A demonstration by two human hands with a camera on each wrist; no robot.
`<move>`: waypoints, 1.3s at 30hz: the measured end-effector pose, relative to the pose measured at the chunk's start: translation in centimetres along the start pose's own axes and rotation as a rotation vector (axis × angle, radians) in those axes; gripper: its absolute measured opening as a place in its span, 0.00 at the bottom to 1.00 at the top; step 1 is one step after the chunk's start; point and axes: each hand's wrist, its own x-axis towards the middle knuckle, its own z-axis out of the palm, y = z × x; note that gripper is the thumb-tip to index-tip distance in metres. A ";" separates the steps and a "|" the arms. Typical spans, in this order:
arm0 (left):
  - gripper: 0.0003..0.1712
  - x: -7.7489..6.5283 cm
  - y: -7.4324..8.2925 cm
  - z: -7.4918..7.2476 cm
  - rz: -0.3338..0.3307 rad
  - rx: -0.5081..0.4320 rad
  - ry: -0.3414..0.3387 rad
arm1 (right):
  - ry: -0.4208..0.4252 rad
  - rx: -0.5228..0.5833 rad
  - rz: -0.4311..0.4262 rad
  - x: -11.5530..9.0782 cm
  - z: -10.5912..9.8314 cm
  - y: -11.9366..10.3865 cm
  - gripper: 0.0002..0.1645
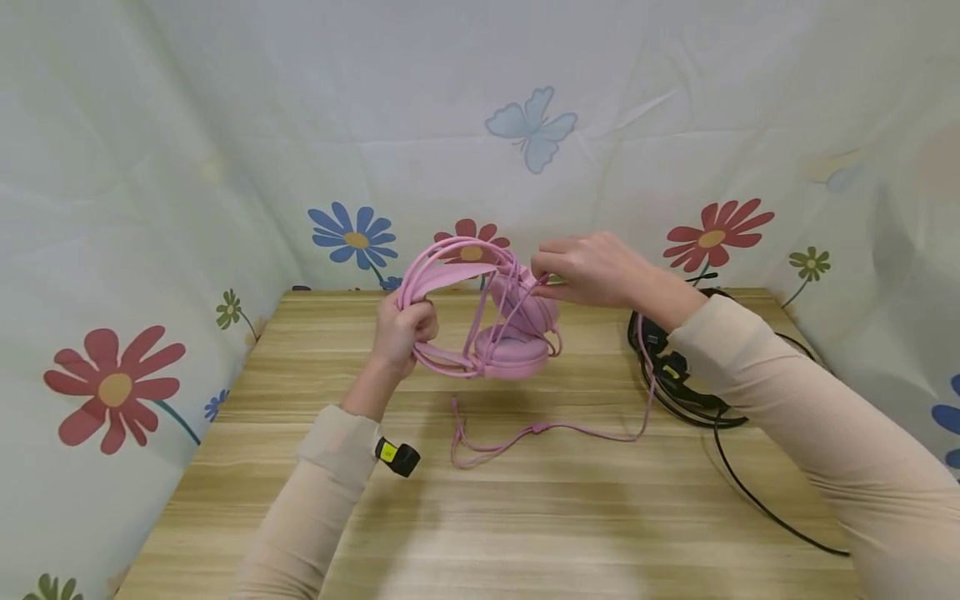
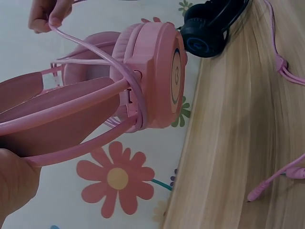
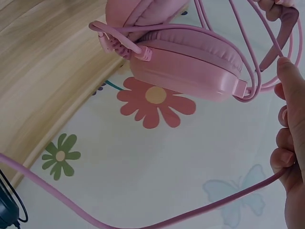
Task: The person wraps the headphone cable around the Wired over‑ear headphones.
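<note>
Pink over-ear headphones are held up above the table, their ear cups toward the right. My left hand grips them by the headband. A pink cable runs through my right hand, which pinches it beside the upper ear cup. Several strands of this cable loop round the ear cups and headband. In the left wrist view one loop crosses the outside of an ear cup. The cable's loose end, with its small plugs, lies on the table below the headphones.
Black headphones with a coiled black cable lie at the right rear of the wooden table, partly behind my right forearm. A flower-printed cloth stands behind and beside the table. A small black device sits at my left wrist.
</note>
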 end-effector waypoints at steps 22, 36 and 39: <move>0.16 -0.8 -2.8 -1.5 -0.182 -0.149 -0.114 | -0.094 0.152 0.120 -0.8 4.0 1.4 0.10; 0.16 -0.9 -3.7 -2.6 -0.234 -0.271 -0.191 | -0.112 0.241 0.258 -1.6 5.4 2.7 0.08; 0.17 -0.8 -3.9 -2.7 -0.246 -0.306 -0.219 | -0.105 0.252 0.289 -1.8 5.8 3.0 0.08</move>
